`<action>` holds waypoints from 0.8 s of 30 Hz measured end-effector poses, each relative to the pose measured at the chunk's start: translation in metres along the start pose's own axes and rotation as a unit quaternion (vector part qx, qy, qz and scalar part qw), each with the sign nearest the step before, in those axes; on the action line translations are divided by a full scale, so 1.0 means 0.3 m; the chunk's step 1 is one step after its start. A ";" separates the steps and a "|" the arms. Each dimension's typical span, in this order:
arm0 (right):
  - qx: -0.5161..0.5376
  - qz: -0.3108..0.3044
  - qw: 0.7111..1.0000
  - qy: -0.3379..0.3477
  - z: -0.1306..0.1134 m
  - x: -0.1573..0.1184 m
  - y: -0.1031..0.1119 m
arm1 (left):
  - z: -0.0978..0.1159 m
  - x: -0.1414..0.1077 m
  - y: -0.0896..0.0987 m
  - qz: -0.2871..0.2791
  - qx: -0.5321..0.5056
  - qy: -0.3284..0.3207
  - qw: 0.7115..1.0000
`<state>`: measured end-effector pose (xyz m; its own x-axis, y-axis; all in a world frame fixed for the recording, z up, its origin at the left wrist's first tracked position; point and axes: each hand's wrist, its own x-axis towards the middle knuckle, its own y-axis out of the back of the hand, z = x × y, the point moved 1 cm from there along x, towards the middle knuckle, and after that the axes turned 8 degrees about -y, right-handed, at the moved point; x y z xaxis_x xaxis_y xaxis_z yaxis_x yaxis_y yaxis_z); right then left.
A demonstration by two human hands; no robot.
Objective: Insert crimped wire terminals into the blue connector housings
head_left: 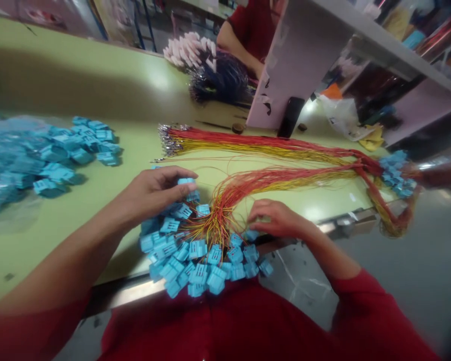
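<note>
My left hand point(154, 193) grips a blue plastic wire connector point(186, 181) between thumb and fingers, just above a heap of identical blue connectors point(188, 255) at the table's near edge. Red and yellow wires point(225, 205) fan out from that heap across the green table point(97, 85). My right hand point(276, 219) rests its curled fingertips on these wires, close to a single blue connector point(251, 234). Whether those fingers pinch any wire is hidden.
A plastic bag of blue connectors point(30, 160) lies at left. A long red-yellow wire bundle point(263, 145) with metal ends crosses the table. A co-worker's hand point(436, 175) reaches in at right. Beyond a pale partition point(296, 65), a person in a red sleeve point(248, 35) sits.
</note>
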<state>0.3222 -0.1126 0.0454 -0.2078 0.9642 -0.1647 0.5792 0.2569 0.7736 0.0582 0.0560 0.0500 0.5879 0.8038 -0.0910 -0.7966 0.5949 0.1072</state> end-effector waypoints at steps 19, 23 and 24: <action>0.529 -0.029 0.848 -0.002 -0.115 0.239 0.084 | -0.095 0.001 0.038 0.137 0.014 -0.103 0.985; 0.471 -0.017 0.882 -0.012 -0.079 0.287 0.072 | -0.094 -0.049 0.049 0.089 0.175 -0.113 0.974; 0.440 0.010 0.898 -0.020 -0.075 0.299 0.071 | -0.093 -0.068 0.049 0.074 0.193 -0.117 0.972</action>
<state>0.2983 -0.0221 0.0609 -0.1723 0.9662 -0.1920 0.9846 0.1749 -0.0033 0.0307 0.0481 0.0257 0.5232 0.8339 0.1757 -0.7894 0.3966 0.4685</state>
